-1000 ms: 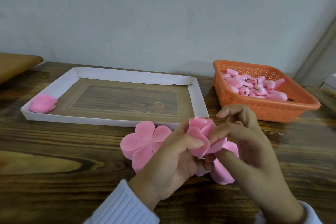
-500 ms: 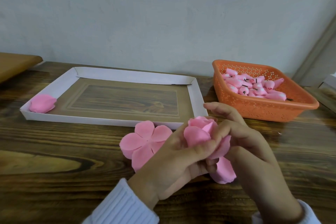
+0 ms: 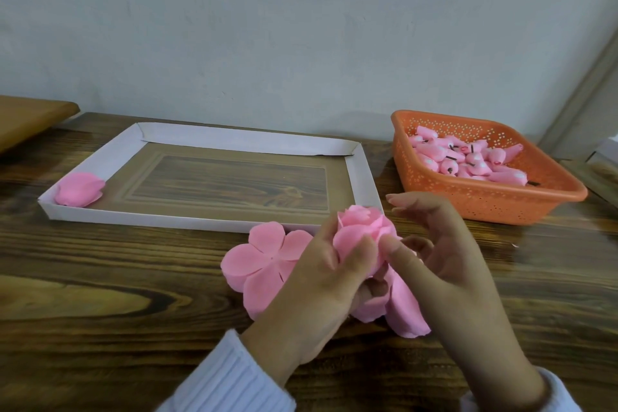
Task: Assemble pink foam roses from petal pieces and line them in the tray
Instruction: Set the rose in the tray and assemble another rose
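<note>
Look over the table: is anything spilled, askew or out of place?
Nothing stands out. One rose sits in the tray's near-left corner, the buds are all in the basket, and a flat petal piece lies before the tray.

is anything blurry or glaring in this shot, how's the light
Head view: soft, even light, no glare; soft shadow beside the orange basket; table grain smears toward the right edge; the rose and tray look sharp.
</note>
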Tool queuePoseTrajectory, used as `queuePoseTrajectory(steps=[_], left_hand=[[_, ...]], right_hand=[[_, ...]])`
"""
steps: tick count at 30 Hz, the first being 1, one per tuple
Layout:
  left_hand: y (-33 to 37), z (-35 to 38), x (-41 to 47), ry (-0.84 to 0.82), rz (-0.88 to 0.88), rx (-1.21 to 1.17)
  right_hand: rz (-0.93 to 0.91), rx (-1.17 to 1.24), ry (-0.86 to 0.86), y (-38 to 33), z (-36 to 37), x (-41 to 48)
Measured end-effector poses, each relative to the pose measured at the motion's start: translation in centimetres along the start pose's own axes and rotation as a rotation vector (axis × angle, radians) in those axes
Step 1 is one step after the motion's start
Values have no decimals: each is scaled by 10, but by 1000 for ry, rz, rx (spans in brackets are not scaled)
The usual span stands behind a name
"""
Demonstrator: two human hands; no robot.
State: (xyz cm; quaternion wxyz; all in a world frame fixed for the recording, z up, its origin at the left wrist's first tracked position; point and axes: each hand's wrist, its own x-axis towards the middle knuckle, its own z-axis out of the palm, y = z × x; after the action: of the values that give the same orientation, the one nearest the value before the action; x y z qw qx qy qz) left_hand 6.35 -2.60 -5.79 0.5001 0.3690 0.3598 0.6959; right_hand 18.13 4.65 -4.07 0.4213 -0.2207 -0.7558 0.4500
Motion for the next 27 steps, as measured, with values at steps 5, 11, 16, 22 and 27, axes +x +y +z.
queuePoseTrajectory(steps=[5, 11, 16, 22, 27], left_hand=[[-3, -2, -2, 70, 70, 261], [-4, 2, -4, 124, 319, 536], [-5, 1, -2, 88, 299, 470], [-5, 3, -2, 167, 339, 560], [-1, 3, -6, 313, 589, 875]], right_hand=[[45, 128, 27, 0, 3, 0], [-108, 55, -102, -9, 10, -6], [-140, -75, -152, -5, 10, -6], [17, 158, -191, -6, 8, -5], [425, 545, -301, -4, 12, -4]])
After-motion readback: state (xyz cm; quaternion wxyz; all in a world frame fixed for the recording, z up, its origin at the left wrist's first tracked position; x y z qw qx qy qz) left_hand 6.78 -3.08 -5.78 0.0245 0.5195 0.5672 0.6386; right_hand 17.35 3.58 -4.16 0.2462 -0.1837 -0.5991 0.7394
